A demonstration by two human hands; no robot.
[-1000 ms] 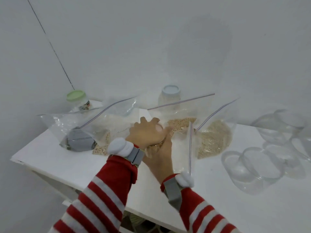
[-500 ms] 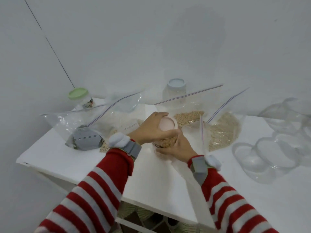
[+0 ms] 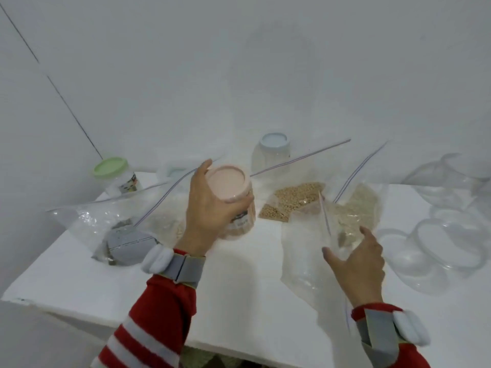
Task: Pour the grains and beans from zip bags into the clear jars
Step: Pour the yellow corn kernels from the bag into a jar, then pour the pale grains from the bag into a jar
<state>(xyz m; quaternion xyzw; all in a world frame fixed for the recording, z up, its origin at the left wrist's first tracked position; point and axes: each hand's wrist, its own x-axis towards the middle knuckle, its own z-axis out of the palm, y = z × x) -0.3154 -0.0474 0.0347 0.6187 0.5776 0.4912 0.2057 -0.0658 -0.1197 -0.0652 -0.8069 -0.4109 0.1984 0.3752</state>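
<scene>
White table (image 3: 239, 293) set against a white wall. Left hand (image 3: 210, 211) is wrapped round a clear plastic jar with a pale pink screw lid (image 3: 233, 197): thumb on the far side by the lid, fingers curled across the labelled body. The jar is closed, and its lid is turned toward the camera. It is held near the table's middle, and whether its base touches the top cannot be told. Right hand (image 3: 356, 264) is seen with fingers spread wide and thumb well apart from the forefinger, set against a slack, nearly empty clear zip bag (image 3: 303, 258). Whether the film is pinched cannot be told. Just behind that bag, a zip bag of round tan beans (image 3: 292, 203) and a zip bag of pale fine grain (image 3: 361, 205) are propped side by side. To the left lies a large clear bag holding a grey packet (image 3: 127, 243), with a bag of whitish grain (image 3: 170, 224) beside it. A green-lidded jar (image 3: 110, 168) is noted at the far left corner and a pale-blue-lidded jar (image 3: 274, 144) at the wall. Empty clear round containers (image 3: 449, 251) are clustered at the right. Red-and-white striped sleeves and grey wrist bands are worn on both arms.
</scene>
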